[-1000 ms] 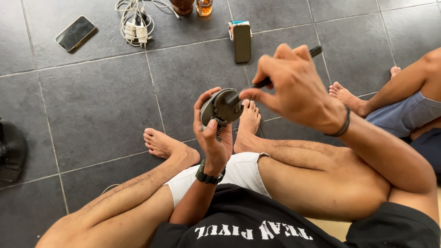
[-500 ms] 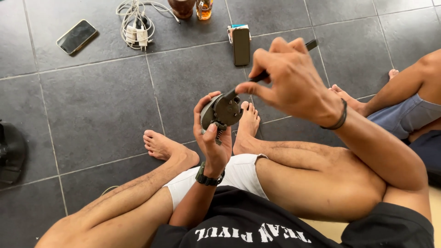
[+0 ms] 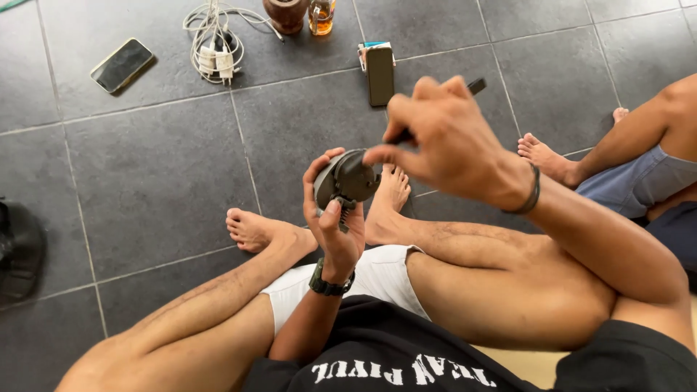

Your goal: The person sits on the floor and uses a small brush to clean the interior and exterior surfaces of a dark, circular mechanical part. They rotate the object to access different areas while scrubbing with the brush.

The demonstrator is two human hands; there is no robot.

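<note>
While the left hand (image 3: pixel 335 229) grips a round grey part (image 3: pixel 347 178), the right hand (image 3: pixel 443 141) pinches a slim dark tool (image 3: pixel 475 87)

Home floor, informal setup: person sits barefoot on grey floor tiles (image 3: pixel 145 181). Phone (image 3: pixel 122 64) at 11 o'clock, chargers with tangled cables (image 3: pixel 214 43) and a small bottle (image 3: pixel 321 16) at 12. Second person's bare leg (image 3: pixel 617 145) at 3.

A phone (image 3: pixel 122 64) is lying on the grey tiled floor (image 3: pixel 145 174) far left of the hands; white cables (image 3: pixel 214 43), a brown pot (image 3: pixel 286 13), a small bottle (image 3: pixel 321 16) beyond them.
</note>
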